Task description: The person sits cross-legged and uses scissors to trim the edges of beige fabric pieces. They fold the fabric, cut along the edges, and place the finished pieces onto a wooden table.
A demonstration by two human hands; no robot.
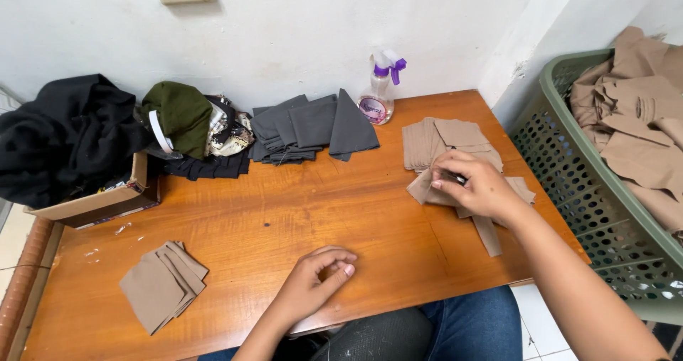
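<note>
My right hand (475,183) rests on a spread pile of tan fabric pieces (440,142) at the right side of the wooden table (284,211), its fingers pinching the top piece. My left hand (316,279) lies near the table's front edge with fingers loosely curled and nothing in it. A small stack of tan fabric pieces (162,284) sits at the front left, away from both hands.
Grey fabric pieces (309,128) and a spray bottle with a purple trigger (379,91) stand at the back. A cardboard box (107,201) with black cloth and a green cap (181,115) sits back left. A green basket (590,183) of tan fabric stands right.
</note>
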